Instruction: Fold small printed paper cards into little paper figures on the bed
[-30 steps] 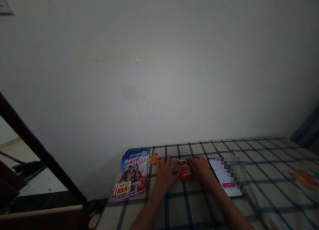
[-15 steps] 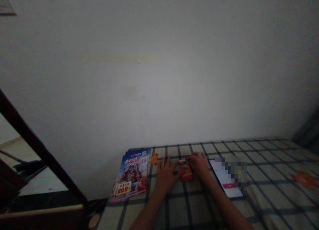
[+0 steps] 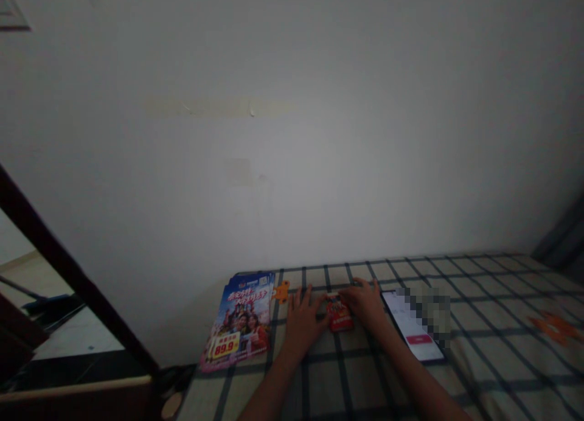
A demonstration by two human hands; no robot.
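Beam [image 3: 68, 274], dark and slanted, cuts down the left side of the frame, with a bit of floor and a dark stick [image 3: 18, 287] with a bluish end showing past it at lower left. Next over, bottom center-left, is a small pile of leaflets [image 3: 241, 317], slightly fanned, top one blue and pink with a big 89.9 on a yellow patch. They're lying on a checked sheet [image 3: 493, 348] that runs across the lower right up to the plain wall [image 3: 347, 165].

Just right of the pile there's an orange print [image 3: 280, 292], then the left hand [image 3: 303, 317], palm down, fingers spread wide, thumb right at the packet's near side. The packet [image 3: 340, 316] itself is small and red, flat on the sheet a bit right of bottom center, sitting between both hands. Right hand [image 3: 366, 305] has its fingers bent in at the packet's upper right corner; can't tell if they're actually pinching it or just resting there, too dark.

Right of that, a phone [image 3: 413, 330] lies tilted, screen lit, pixelated along one edge. Far right: another orange print [image 3: 554, 328], kinda blurry, and some dark cloth [image 3: 563, 232] at the frame's edge.
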